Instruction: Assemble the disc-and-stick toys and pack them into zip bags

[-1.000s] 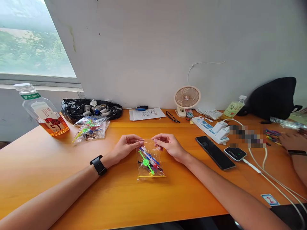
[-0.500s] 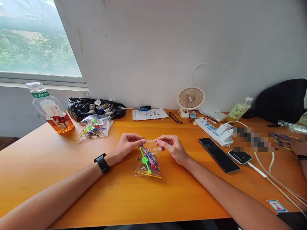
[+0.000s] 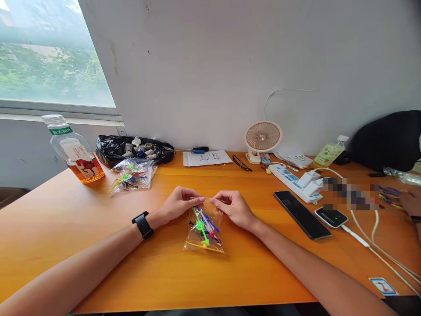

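A clear plastic bag (image 3: 195, 237) hangs upright between my two hands just above the wooden table. Through its film I see a green arrow-shaped piece, a yellow rod along the bottom, and blue, white, red and dark plastic parts. My left hand (image 3: 180, 204), with a black watch on its wrist, pinches the bag's top edge between thumb and fingers. Close beside it, my right hand (image 3: 232, 208) pinches the same edge. The thumbs are nearly touching. A second clear bag (image 3: 133, 175) of similar colourful parts lies at the back left.
A tea bottle (image 3: 77, 153) and a black plastic bag (image 3: 108, 149) stand behind on the left. At the right lie a phone (image 3: 301, 215), a power strip (image 3: 292, 182), a small white device (image 3: 331, 217) and cables. Another person's hand (image 3: 411, 204) is at the far right.
My hands have come closer together along the bag's top edge. The parts inside have shifted slightly, and the view has moved a little.
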Available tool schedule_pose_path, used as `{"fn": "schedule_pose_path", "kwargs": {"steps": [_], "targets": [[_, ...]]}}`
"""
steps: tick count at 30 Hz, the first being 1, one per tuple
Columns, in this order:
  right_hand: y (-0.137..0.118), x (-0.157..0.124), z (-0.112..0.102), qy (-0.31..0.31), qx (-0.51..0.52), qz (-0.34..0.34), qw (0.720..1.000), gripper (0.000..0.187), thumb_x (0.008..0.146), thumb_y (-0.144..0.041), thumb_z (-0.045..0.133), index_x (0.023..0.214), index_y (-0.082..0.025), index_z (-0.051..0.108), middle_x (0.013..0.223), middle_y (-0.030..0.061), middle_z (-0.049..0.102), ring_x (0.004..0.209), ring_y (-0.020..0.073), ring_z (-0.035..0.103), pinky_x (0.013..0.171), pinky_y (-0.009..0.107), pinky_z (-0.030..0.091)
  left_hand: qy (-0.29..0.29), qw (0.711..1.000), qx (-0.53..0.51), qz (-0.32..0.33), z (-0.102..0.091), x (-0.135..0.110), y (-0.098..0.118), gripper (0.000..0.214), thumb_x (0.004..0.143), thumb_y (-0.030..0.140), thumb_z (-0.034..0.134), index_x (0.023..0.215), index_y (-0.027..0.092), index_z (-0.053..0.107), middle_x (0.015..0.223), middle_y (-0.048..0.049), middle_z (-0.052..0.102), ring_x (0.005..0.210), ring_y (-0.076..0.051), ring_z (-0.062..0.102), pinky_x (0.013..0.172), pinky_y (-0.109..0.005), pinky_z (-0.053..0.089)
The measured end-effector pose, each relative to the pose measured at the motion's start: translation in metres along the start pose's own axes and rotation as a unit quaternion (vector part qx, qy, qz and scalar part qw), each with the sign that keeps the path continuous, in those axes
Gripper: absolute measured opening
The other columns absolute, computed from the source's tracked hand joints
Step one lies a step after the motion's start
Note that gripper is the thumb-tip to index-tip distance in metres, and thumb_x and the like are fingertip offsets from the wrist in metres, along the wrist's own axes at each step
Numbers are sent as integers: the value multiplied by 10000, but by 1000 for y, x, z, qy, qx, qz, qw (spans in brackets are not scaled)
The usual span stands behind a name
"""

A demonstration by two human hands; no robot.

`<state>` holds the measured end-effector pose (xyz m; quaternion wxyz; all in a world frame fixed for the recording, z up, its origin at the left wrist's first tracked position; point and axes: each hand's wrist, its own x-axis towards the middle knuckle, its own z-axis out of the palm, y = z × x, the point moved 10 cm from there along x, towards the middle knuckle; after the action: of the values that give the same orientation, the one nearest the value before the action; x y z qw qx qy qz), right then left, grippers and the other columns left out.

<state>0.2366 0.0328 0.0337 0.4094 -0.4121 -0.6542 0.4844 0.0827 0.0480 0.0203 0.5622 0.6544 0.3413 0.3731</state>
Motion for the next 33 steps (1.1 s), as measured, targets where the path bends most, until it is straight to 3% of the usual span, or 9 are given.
{"fn": "schedule_pose_path", "kwargs": {"steps": [4,8,13,17,21,25,27,30,33], "targets": [[7,3,-10,8,48,19,999,388,771,-524,878,786,-160,744,646,7,663,517,108,524,513,263,395,8,1000,-19,-15,-10,2,-2,348,832,477,870,941,146,862,935,-105,835,795,-186,748,755,-264,581],[9,6,-19,32,96,7,995,268,792,-409,857,909,-171,816,697,18,700,586,119,561,570,268,425,28,998,-48,-42,-15,0,-4,396,801,441,894,1085,168,854,1040,-110,836,916,-209,772,850,-288,606],[8,5,-19,47,148,-2,988,198,808,-315,778,929,-190,870,748,41,711,689,143,567,633,291,431,81,994,-72,-18,-27,0,-1,291,767,407,896,944,177,871,986,-97,839,912,-212,769,863,-299,614],[-2,3,-17,35,122,-24,992,190,829,-308,733,892,-183,861,816,56,732,715,152,574,665,305,447,66,997,-40,-2,-26,0,2,252,814,403,855,908,170,871,942,-98,836,875,-207,758,843,-289,593],[-5,1,-15,39,66,-35,996,220,808,-386,833,804,-173,779,727,13,670,659,131,541,645,287,439,67,997,23,11,-20,-2,10,292,782,426,893,787,141,830,818,-88,810,726,-172,703,688,-258,541],[3,1,-1,21,48,-15,999,374,784,-449,878,1018,-187,751,754,-20,645,659,120,547,626,263,424,67,997,-30,22,-10,-5,11,363,706,398,956,695,135,706,721,-42,754,633,-120,643,616,-221,497],[4,1,6,2,21,-14,1000,374,825,-498,835,997,-175,757,764,-3,665,666,126,557,631,269,432,56,997,-47,29,-7,-4,12,369,690,384,970,782,143,706,737,-21,743,646,-118,647,633,-222,507],[1,0,4,9,-26,-26,999,355,861,-516,792,856,-163,748,768,23,696,661,130,568,629,275,441,10,999,19,40,-3,-1,14,389,783,421,908,1035,154,780,767,-25,749,663,-132,647,642,-238,506],[-1,0,-4,15,-66,-19,998,356,849,-514,806,815,-167,734,711,16,689,601,126,565,571,267,431,-21,984,167,65,-5,1,18,309,892,464,802,976,169,840,744,-39,755,635,-126,595,613,-240,455]]}}
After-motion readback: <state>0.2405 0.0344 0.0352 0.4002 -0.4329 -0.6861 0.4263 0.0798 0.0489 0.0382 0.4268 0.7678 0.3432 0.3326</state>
